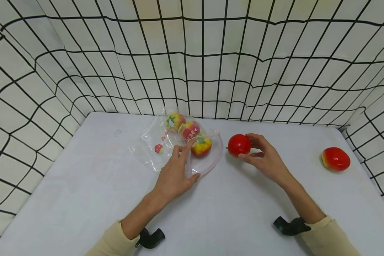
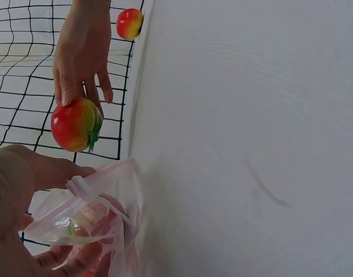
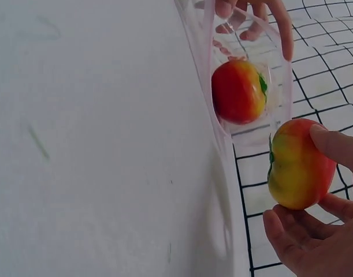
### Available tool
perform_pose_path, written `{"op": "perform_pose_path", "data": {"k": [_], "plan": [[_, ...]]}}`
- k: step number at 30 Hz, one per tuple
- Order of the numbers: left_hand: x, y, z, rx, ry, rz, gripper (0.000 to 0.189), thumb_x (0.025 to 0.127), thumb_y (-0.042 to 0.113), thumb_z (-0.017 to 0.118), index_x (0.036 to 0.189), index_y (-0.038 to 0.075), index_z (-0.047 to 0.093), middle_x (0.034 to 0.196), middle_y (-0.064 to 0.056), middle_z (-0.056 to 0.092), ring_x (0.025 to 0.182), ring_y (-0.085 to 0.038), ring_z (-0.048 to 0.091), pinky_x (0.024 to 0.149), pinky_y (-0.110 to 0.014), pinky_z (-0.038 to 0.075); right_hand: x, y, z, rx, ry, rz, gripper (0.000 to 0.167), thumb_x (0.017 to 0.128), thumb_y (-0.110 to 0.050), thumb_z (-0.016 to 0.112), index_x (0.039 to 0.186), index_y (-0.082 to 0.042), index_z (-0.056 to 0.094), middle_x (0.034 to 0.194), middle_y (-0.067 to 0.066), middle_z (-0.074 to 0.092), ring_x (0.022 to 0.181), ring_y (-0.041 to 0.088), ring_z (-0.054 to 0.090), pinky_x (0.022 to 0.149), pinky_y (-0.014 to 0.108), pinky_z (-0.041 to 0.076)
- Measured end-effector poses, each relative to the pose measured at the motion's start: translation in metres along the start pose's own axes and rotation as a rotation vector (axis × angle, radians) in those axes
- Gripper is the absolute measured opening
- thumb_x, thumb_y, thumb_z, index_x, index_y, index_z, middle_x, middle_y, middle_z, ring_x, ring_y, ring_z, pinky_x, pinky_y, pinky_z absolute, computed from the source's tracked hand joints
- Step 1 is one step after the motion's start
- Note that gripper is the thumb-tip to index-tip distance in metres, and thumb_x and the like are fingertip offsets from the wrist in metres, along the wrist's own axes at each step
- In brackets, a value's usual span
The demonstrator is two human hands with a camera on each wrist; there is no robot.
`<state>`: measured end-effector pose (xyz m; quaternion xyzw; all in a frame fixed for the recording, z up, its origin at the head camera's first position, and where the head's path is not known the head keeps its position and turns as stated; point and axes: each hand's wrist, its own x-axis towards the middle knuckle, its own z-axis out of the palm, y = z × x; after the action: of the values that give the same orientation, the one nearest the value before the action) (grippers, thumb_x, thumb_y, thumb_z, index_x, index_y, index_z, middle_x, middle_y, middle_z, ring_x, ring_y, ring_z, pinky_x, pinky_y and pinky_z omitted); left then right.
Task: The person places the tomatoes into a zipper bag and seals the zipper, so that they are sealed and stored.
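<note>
My right hand (image 1: 270, 163) holds a red tomato (image 1: 239, 145) between thumb and fingers, just right of a clear plastic bag (image 1: 148, 140). In the right wrist view, that tomato (image 3: 300, 164) shows a yellow-green side and a green leafy top. My left hand (image 1: 174, 176) grips the pink-edged mouth of the bag, which gapes toward the held tomato. Inside the bag lie three red-and-yellow tomatoes; the nearest tomato (image 1: 201, 147) sits just within the mouth. In the left wrist view, the bag's zip edge (image 2: 110, 176) runs beside my left thumb and fingers.
Another red tomato (image 1: 336, 159) lies at the right side of the white table (image 1: 83, 199). Black netting (image 1: 203, 55) over white walls borders the back and both sides of the table. A black wrist device (image 1: 152, 239) is on each forearm.
</note>
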<state>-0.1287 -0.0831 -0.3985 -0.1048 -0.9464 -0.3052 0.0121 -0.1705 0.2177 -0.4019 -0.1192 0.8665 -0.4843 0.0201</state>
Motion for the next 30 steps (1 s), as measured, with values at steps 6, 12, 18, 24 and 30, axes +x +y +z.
{"op": "perform_pose_path", "data": {"k": [6, 12, 18, 24, 30], "plan": [[0.000, 0.000, -0.002, 0.020, -0.014, -0.003, 0.111, 0.077, 0.027, 0.092, 0.164, 0.034, 0.023, 0.133, -0.011, 0.052, 0.102, -0.025, 0.066, 0.082, -0.039, 0.067, -0.003, -0.005, 0.010, 0.028, -0.026, -0.002, 0.074, 0.092, -0.022, 0.079, 0.155, -0.012, 0.042, 0.149, 0.010, 0.056, 0.132, 0.029, 0.056, 0.092, 0.013, 0.054], [-0.001, -0.001, -0.003, 0.003, -0.009, 0.013, 0.115, 0.074, 0.025, 0.094, 0.164, 0.034, 0.023, 0.139, -0.009, 0.054, 0.119, -0.025, 0.065, 0.091, -0.044, 0.065, -0.004, -0.010, 0.021, 0.037, -0.057, 0.008, 0.074, 0.091, -0.022, 0.081, 0.154, -0.012, 0.043, 0.150, 0.010, 0.056, 0.133, 0.029, 0.056, 0.094, 0.017, 0.056], [-0.001, -0.001, -0.003, -0.021, -0.002, 0.010, 0.117, 0.072, 0.023, 0.095, 0.164, 0.035, 0.024, 0.142, -0.009, 0.054, 0.124, -0.025, 0.063, 0.091, -0.045, 0.065, -0.004, -0.014, 0.031, 0.044, -0.079, 0.008, 0.074, 0.087, -0.021, 0.084, 0.151, -0.014, 0.046, 0.149, 0.010, 0.057, 0.132, 0.030, 0.057, 0.095, 0.021, 0.057], [0.000, -0.001, -0.003, -0.034, 0.011, 0.018, 0.116, 0.072, 0.021, 0.096, 0.163, 0.034, 0.026, 0.139, -0.007, 0.055, 0.122, -0.024, 0.063, 0.089, -0.043, 0.065, -0.005, -0.017, 0.040, 0.054, -0.098, -0.017, 0.075, 0.085, -0.022, 0.086, 0.150, -0.015, 0.049, 0.149, 0.009, 0.057, 0.131, 0.029, 0.058, 0.095, 0.025, 0.059], [0.000, 0.000, -0.004, -0.056, 0.010, 0.031, 0.117, 0.071, 0.019, 0.096, 0.163, 0.035, 0.026, 0.140, -0.006, 0.055, 0.122, -0.023, 0.062, 0.089, -0.042, 0.066, -0.006, -0.023, 0.046, 0.040, -0.117, -0.067, 0.074, 0.084, -0.023, 0.087, 0.149, -0.018, 0.052, 0.142, 0.008, 0.057, 0.127, 0.027, 0.059, 0.096, 0.034, 0.062]]}}
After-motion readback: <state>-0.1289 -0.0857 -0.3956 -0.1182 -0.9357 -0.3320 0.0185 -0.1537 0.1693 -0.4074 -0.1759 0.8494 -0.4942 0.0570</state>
